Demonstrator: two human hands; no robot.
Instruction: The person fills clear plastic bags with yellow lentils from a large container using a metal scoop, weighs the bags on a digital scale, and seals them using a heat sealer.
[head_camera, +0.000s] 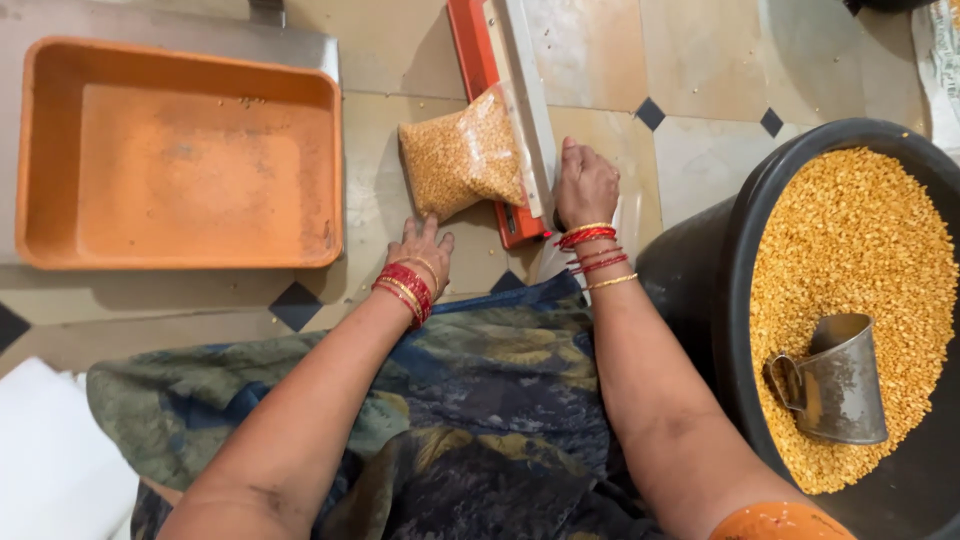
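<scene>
While the right hand (585, 185) presses fist-down on the sealer bar (528, 100), closed on nothing I can see, the left hand (423, 250) lies flat and spread on the tiled floor (700, 80) just near of the bag of split lentils (462, 155). Bag's far-right edge sits under the bar. Likely heavy, saggy, slippery plastic; best cupped under its belly. Orange tray (180, 150) left; black tub (740, 260) with metal scoop (835, 380) right

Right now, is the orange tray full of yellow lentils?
No, the orange tray holds only a few stray grains; the lentils fill the black tub and the clear bag.
</scene>
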